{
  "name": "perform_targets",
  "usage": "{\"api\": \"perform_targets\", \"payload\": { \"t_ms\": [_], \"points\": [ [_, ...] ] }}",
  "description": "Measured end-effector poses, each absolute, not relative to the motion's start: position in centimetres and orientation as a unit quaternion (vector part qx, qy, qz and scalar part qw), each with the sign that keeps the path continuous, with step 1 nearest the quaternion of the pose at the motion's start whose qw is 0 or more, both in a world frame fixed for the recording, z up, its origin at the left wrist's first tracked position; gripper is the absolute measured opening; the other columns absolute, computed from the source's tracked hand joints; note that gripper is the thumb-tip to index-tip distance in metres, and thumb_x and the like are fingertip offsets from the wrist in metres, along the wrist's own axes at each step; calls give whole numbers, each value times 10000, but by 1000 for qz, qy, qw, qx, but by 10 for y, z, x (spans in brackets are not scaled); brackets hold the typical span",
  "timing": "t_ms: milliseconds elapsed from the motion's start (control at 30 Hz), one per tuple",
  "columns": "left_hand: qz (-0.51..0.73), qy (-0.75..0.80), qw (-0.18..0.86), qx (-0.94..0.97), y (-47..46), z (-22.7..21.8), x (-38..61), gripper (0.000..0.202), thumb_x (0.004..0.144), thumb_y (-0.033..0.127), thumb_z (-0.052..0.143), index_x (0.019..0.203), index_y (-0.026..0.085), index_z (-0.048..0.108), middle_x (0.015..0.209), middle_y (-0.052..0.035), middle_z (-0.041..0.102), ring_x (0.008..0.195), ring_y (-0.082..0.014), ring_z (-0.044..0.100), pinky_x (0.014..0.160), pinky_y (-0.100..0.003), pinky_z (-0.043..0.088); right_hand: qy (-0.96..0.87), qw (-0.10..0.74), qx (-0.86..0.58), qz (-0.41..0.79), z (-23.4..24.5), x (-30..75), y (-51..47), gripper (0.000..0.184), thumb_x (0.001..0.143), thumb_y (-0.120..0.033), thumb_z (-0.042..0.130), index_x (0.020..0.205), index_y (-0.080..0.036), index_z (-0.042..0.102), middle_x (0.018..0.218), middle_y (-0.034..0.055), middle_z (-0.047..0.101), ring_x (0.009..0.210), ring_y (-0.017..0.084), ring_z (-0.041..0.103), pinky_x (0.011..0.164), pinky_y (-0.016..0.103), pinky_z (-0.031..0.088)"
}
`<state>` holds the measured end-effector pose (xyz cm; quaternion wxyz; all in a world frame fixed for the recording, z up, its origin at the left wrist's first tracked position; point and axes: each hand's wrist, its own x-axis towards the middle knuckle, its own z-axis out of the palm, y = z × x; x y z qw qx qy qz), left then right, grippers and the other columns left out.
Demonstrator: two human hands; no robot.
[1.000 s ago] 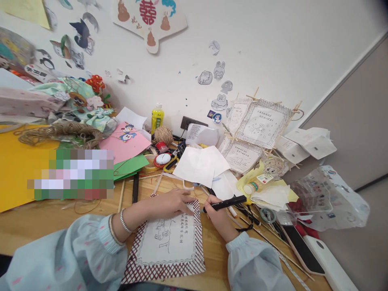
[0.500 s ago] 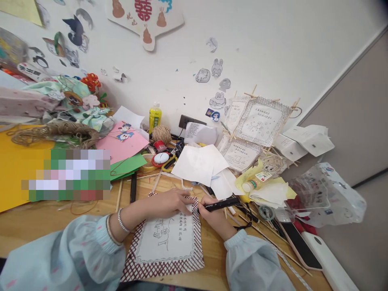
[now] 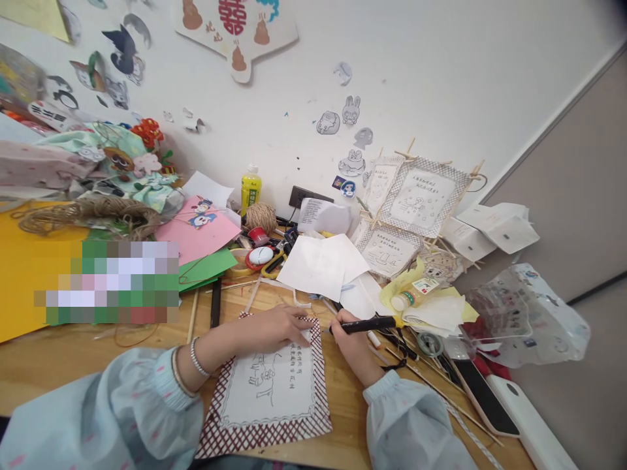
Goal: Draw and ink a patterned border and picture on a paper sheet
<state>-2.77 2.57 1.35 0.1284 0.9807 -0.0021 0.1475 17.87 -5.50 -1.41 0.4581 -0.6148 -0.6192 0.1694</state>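
A white sheet of paper (image 3: 294,408) lies in front of me on the table, bearing a line drawing, handwritten characters and a dark red crosshatched border. My left hand (image 3: 277,329) rests flat across its upper part, fingers stretched toward the top right corner. Just off the sheet's right edge, my right hand (image 3: 350,343) is closed around a black marker pen (image 3: 369,324). The pen's tip points left toward the border, slightly apart from it, and its back end points right.
Loose white papers (image 3: 321,264) lie beyond the sheet. Framed drawings on sticks (image 3: 424,196) lean at the back right. A phone (image 3: 487,398) and thin sticks lie on the right. Twine (image 3: 98,215), coloured paper (image 3: 196,225) and a yellow-green bottle (image 3: 251,189) stand or lie leftward.
My right hand with the marker pen has moved a little to the right, off the sheet's border. My left hand has stayed in place on the paper.
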Motion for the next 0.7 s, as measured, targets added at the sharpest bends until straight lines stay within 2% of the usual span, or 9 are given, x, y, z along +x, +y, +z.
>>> {"api": "perform_targets", "payload": {
  "t_ms": [167, 300, 467, 700],
  "points": [
    [129, 5, 108, 986, 26, 11, -28, 486, 811, -55, 498, 1116, 280, 675, 1356, -32, 532, 1319, -312, 381, 1045, -444, 349, -633, 441, -594, 227, -13, 176, -59, 224, 750, -272, 443, 541, -233, 376, 482, -54, 402, 499, 138, 407, 524, 266, 337],
    [114, -9, 119, 986, 26, 12, -28, 490, 836, -55, 470, 1136, 278, 668, 1345, -20, 545, 1331, -288, 367, 1064, -425, 333, -648, 433, -588, 215, -14, 173, -59, 242, 745, -280, 449, 520, -232, 373, 476, -46, 419, 513, 143, 424, 543, 271, 354],
    [107, 0, 128, 986, 28, 11, -28, 538, 795, -76, 490, 1148, 289, 667, 1366, -39, 522, 1336, -311, 358, 1056, -437, 343, -668, 420, -578, 208, -13, 172, -61, 261, 766, -272, 466, 526, -227, 373, 509, -44, 420, 530, 142, 427, 555, 273, 360],
    [137, -17, 138, 981, 33, 0, -28, 576, 780, -78, 505, 1159, 330, 654, 1378, -12, 510, 1337, -288, 362, 1061, -427, 335, -691, 413, -565, 182, -18, 175, -60, 249, 775, -240, 470, 541, -220, 389, 534, -44, 426, 550, 137, 422, 545, 270, 352]
  ]
}}
